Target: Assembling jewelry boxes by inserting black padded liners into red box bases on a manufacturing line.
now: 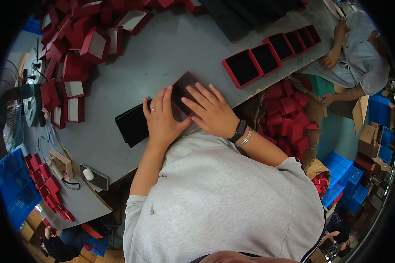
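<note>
Smooth tabletop point(153, 61), straight-sided red box point(183, 86)

Grey counter point(162, 55), red boxes point(77, 68) heaped far left, row of black-lined boxes point(279, 46) right, black sheets point(134, 125) beside open box point(183, 87) near edge

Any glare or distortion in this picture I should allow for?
Head view: fisheye leaves black corners and skews the blue crate near the rim; soft pale sheen on the table; black inserts lose detail; left hand, right hand and box look fairly sharp.
</note>
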`<state>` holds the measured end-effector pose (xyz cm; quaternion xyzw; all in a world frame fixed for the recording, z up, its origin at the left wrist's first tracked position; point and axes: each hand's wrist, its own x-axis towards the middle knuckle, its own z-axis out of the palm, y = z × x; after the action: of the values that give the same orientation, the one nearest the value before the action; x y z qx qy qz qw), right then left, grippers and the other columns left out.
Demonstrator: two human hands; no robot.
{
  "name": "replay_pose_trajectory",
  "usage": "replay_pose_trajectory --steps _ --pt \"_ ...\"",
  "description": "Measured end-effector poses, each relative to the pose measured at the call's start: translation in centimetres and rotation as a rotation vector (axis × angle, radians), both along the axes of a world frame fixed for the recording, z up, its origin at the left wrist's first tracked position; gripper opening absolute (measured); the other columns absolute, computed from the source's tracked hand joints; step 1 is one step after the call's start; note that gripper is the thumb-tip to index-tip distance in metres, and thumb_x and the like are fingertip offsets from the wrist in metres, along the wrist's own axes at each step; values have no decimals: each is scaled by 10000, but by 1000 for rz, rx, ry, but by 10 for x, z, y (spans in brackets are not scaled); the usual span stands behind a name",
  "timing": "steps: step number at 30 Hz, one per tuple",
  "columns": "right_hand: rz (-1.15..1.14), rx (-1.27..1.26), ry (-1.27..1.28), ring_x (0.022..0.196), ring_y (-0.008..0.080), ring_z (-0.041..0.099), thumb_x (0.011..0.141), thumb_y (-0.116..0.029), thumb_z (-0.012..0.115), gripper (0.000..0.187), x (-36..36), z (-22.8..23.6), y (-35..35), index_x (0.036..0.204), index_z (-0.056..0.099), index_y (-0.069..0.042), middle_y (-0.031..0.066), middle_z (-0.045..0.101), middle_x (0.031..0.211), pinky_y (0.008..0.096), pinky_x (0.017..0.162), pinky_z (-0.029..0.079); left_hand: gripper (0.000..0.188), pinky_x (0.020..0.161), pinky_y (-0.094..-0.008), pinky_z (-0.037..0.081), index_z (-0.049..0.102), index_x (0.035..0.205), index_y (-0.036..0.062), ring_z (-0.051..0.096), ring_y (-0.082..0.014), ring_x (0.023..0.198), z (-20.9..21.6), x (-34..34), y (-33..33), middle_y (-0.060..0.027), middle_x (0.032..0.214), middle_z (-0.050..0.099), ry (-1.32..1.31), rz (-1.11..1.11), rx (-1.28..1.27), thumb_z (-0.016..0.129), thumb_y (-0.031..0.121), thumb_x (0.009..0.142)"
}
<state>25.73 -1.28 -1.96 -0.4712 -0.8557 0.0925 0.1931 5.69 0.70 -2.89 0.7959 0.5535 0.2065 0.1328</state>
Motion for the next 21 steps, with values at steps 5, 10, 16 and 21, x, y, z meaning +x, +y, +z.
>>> replay_pose_trajectory --steps 5,10,16,21 --pt "1 -66 -27 1397 301 435 801 -190 723 679 -1 4 7 1449 526 -153 176 412 1558 473 1147 323 1011 1172 -609 224 427 1486 97 508 -284 1322 3 0 0 -127 1442 516 19 -6 -49 855 355 607" --pt "-35 -58 -46 1404 292 429 800 -186 718 658 -6 11 18 1423 538 -72 220 441 1527 471 1136 337 1016 1171 -607 222 429 1488 105 514 -272 1307 5 2 0 -99 1443 518 22 -13 -50 851 356 599" --pt "-66 -90 -69 1395 310 419 768 -170 737 720 -11 6 18 1441 503 -64 224 393 1550 500 1191 275 1017 1174 -607 213 431 1489 107 514 -260 1301 1 2 -1 -89 1450 514 29 -7 -38 845 381 601" --pt "-40 -96 -34 1431 311 397 807 -147 706 637 -10 7 18 1421 538 -109 184 423 1544 522 1197 265 1004 1173 -619 209 430 1494 109 502 -275 1320 1 3 -1 -110 1469 493 49 -10 -46 848 372 620"
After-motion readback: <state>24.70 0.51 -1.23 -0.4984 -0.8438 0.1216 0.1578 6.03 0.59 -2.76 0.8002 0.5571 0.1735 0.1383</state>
